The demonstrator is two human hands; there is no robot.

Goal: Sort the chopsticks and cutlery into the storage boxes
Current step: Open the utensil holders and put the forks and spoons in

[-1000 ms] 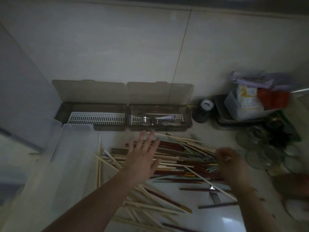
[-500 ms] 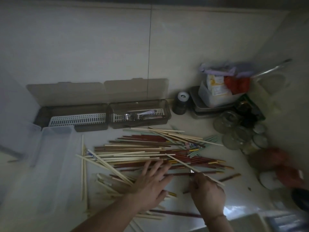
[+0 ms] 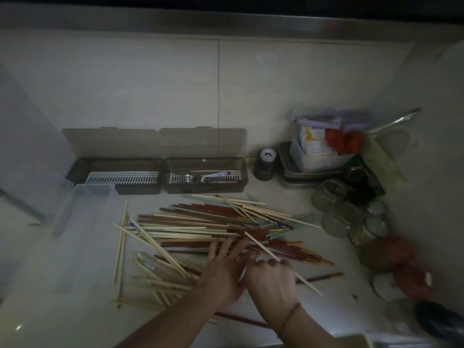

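the pale chopstick [image 3: 261, 246] in the right hand [image 3: 271, 280]'s narrow grip looks light, stiff, smooth; best pinched mid-shaft. left hand [image 3: 223, 270] lies flat.

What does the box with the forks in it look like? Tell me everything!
The right storage box is smoky see-through plastic, long and narrow. Its hinged lid stands open against the wall. A white slotted tray lies inside with metal cutlery on it. It sits on the counter, right beside a matching box.
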